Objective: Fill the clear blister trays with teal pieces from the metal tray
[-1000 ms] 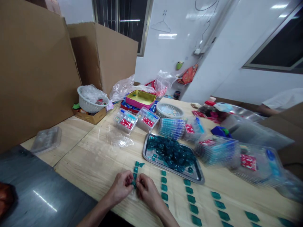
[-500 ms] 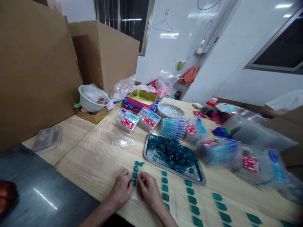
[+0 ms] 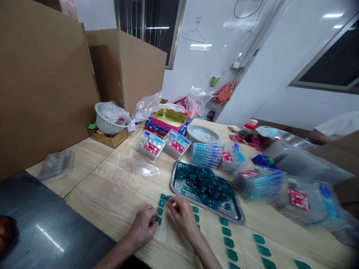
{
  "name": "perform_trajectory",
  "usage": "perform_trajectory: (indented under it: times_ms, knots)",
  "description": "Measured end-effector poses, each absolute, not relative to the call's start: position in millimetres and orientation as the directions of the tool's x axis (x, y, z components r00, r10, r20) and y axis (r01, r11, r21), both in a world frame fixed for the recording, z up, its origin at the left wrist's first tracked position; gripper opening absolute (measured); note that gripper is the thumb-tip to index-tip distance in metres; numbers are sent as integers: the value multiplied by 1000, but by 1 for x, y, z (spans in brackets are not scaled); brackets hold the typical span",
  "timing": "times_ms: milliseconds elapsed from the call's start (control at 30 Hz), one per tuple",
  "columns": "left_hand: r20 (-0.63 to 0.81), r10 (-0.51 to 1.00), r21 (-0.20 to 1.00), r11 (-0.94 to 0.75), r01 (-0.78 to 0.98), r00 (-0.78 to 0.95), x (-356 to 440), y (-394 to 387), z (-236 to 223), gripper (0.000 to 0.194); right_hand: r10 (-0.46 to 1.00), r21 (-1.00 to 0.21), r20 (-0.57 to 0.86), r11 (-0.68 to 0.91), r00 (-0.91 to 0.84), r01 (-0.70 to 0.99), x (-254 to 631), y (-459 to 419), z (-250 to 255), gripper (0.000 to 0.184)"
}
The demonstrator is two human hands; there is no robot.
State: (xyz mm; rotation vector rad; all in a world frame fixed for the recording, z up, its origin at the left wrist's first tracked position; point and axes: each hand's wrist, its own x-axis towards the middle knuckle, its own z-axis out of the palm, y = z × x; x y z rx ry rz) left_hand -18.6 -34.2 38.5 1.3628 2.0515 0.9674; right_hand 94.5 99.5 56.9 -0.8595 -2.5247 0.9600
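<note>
Small flat teal pieces (image 3: 160, 211) form a short column in front of me, on what looks like a clear film strip. Beside the lowest piece, my left hand (image 3: 144, 226) has its fingers curled, with the fingertips pressed on that piece's edge. My right hand (image 3: 183, 216) reaches to the column's far end, thumb and forefinger a little apart. Its fingertips are by a loose teal piece (image 3: 167, 198) and partly cover it; contact is hard to make out. Behind the hands, a metal tray (image 3: 239, 215) holds a heap of teal pieces (image 3: 206, 185).
More columns of teal pieces (image 3: 228, 243) run along the table to the right. Stacked clear boxes (image 3: 259, 183) stand behind the tray. A clear plastic bag (image 3: 146, 168) lies left of it. An empty clear mould-like tray (image 3: 56, 164) sits far left, near a white basket (image 3: 112, 123).
My right hand has moved away from the column's near end, forward to the loose piece at its far end. The left hand stays by the near end. The view has shifted slightly.
</note>
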Motion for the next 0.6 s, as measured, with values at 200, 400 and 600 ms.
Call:
perform_trajectory:
  times_ms: [200, 400, 600]
  knots:
    - [-53, 901, 808, 292, 512, -431, -19, -30, 38, 20, 562, -471, 115, 757, -819, 453, 83, 119, 55, 28]
    - [26, 817, 925, 199, 324, -576, -23, -27, 54, 10, 619, -871, -41, 363, -785, 331, 91, 116, 59, 7]
    - [-150, 909, 950, 24, -312, -388, -21, -20, 81, 26, 485, -959, -248, -247, -839, 141, 98, 92, 71, 23]
